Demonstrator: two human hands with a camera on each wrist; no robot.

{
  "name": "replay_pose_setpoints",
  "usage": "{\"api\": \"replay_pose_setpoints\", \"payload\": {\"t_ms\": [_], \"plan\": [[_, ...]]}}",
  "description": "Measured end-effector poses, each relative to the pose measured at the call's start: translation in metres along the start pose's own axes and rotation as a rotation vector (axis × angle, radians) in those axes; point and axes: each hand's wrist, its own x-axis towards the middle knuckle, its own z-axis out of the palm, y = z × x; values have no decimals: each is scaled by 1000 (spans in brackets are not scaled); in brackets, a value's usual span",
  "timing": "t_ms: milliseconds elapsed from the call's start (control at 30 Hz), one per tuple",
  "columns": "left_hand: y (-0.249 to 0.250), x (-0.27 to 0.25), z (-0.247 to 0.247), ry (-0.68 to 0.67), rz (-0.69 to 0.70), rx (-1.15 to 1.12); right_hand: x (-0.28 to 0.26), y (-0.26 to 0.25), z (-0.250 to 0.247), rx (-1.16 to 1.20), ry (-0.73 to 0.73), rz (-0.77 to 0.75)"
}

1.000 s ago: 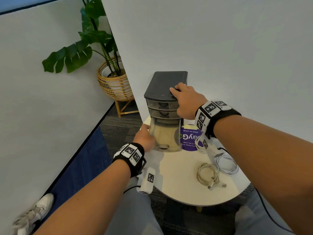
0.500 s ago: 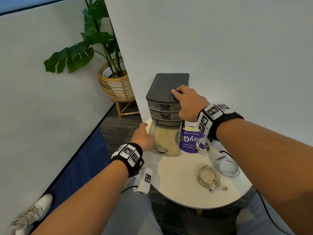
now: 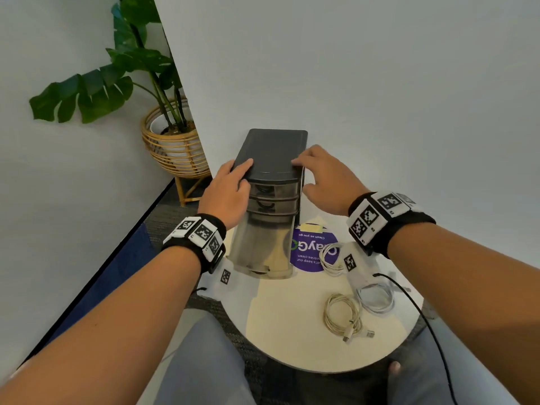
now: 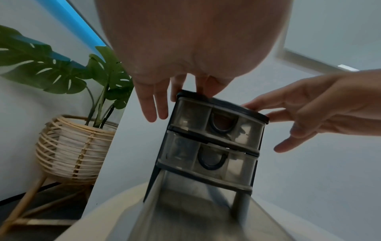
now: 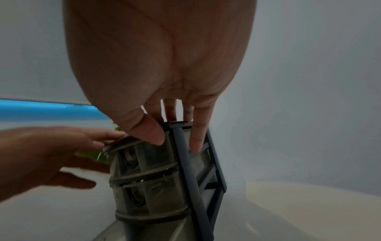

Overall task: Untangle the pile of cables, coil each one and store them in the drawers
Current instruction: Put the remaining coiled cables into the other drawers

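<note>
A small drawer unit [image 3: 271, 153] with a dark grey top stands at the back of the round table [image 3: 277, 340]. Its two upper drawers are closed. The clear bottom drawer [image 3: 263, 249] is pulled out and looks empty. My left hand [image 3: 233, 182] rests on the unit's front left corner, thumb on top, straight fingers [image 4: 152, 106] down the left side. My right hand [image 3: 318, 176] touches the top right edge, thumb at the front corner [image 5: 154, 132]. A beige coiled cable [image 3: 343, 314], a white coil [image 3: 375, 296] and another white coil [image 3: 328, 258] lie on the table to the right.
A white partition wall stands right behind the unit. A purple round sticker [image 3: 309, 249] is on the table beside the open drawer. A potted plant in a rattan basket [image 3: 172, 141] stands on the floor at the back left. My knees are under the table's near edge.
My left hand has left the side of the pulled-out bottom drawer and risen to the unit's top left corner. My right hand has slid from the top toward the right edge.
</note>
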Motion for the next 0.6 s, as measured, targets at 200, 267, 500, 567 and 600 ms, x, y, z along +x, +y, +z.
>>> {"api": "replay_pose_setpoints", "payload": {"t_ms": [200,267,500,567,600], "plan": [[0,-1,8,24,-15,35,-33,23,7,-216,-363,328],[-2,0,10,29,-11,35,-43,23,19,-385,-649,348],[-7,4,9,-11,25,11,-45,35,46,-499,-643,295],[-10,7,5,-56,33,-20,-41,33,42,-468,-613,282],[-13,8,3,-86,34,-51,-38,33,39,-444,-583,280]]}}
